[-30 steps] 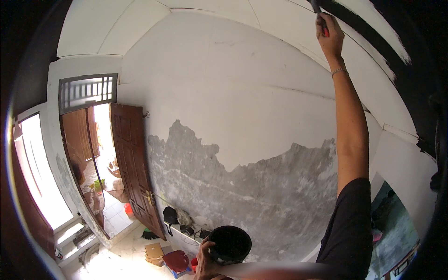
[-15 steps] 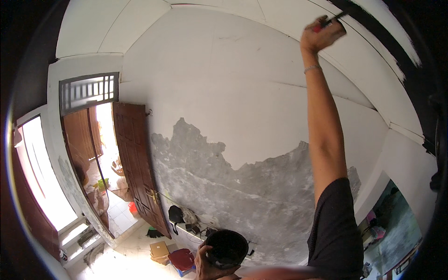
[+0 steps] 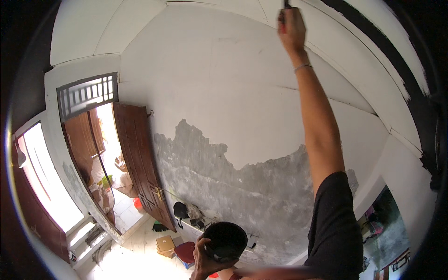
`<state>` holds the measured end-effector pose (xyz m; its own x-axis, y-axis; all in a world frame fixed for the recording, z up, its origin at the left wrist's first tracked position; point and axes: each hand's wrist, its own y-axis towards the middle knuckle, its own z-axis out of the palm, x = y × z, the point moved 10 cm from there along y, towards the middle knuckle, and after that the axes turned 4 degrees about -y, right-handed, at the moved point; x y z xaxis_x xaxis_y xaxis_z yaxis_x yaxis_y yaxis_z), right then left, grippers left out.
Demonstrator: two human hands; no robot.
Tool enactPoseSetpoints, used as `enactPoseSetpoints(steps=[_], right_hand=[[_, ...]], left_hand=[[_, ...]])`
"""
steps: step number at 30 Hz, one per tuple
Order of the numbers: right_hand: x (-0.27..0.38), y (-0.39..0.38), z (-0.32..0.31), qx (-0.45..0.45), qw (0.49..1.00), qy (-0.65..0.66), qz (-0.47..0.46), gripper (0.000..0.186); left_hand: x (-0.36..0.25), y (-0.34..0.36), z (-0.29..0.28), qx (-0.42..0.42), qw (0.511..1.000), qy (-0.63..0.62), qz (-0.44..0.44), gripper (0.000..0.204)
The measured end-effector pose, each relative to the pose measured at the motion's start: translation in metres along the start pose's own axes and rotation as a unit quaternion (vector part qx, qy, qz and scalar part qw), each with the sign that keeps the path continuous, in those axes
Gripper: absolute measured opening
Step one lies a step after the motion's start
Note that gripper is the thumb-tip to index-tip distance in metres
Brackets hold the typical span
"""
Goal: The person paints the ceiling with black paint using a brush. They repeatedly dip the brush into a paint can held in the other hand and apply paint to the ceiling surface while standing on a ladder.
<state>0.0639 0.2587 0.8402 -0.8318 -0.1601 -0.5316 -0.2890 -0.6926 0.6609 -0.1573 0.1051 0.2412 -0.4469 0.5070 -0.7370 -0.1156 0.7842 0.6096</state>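
Note:
My right hand (image 3: 294,29) is raised high at the top of the view, its fingers wrapped round a paintbrush (image 3: 286,4). The brush is dark, with a bit of red showing at the fingers, and its far end runs past the upper edge. A broad black painted band (image 3: 373,32) curves over the white ceiling (image 3: 326,29), to the right of this hand. Low in the view, my left hand (image 3: 203,261) grips a round black paint bucket (image 3: 240,238) by its side. The bucket's inside is dark, so how full it is cannot be made out.
A brown door (image 3: 140,154) stands open at the left, beside a bright window (image 3: 46,172). Cardboard boxes (image 3: 165,244), a dark red seat (image 3: 185,252) and a black bag (image 3: 180,210) are below. Grey bare patches (image 3: 270,186) mark the wall. An opening (image 3: 385,228) is at lower right.
My right hand has swung left with the paintbrush, away from the black band, and the brush now points upward. The bucket stays in my left hand, nearly in place.

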Motion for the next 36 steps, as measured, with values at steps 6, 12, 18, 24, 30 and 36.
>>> enactPoseSetpoints(steps=[6, 12, 18, 24, 30, 36], right_hand=[[-0.077, -0.043, -0.098, -0.015, 0.998, 0.039, 0.035, 0.033], [-0.092, -0.105, -0.129, -0.192, 0.957, -0.001, 0.218, 0.034], [-0.010, -0.021, -0.031, -0.245, 0.953, -0.083, 0.157, 0.026], [0.058, 0.031, 0.070, -0.007, 0.996, 0.029, 0.079, 0.031], [-0.002, 0.035, 0.040, 0.044, 0.993, 0.088, 0.064, 0.026], [-0.056, -0.032, -0.067, -0.048, 0.995, 0.046, 0.078, 0.023]], left_hand=[[-0.025, 0.004, -0.027, -0.025, 0.999, -0.007, 0.025, 0.110], [-0.027, -0.005, -0.049, -0.054, 0.998, 0.028, 0.009, 0.111], [-0.030, -0.009, -0.064, -0.114, 0.992, 0.042, 0.039, 0.112], [-0.030, -0.004, -0.068, -0.103, 0.993, 0.051, 0.021, 0.112], [-0.029, 0.007, -0.074, -0.091, 0.995, 0.038, 0.019, 0.111], [-0.038, 0.012, -0.084, -0.078, 0.991, 0.111, 0.009, 0.110]])
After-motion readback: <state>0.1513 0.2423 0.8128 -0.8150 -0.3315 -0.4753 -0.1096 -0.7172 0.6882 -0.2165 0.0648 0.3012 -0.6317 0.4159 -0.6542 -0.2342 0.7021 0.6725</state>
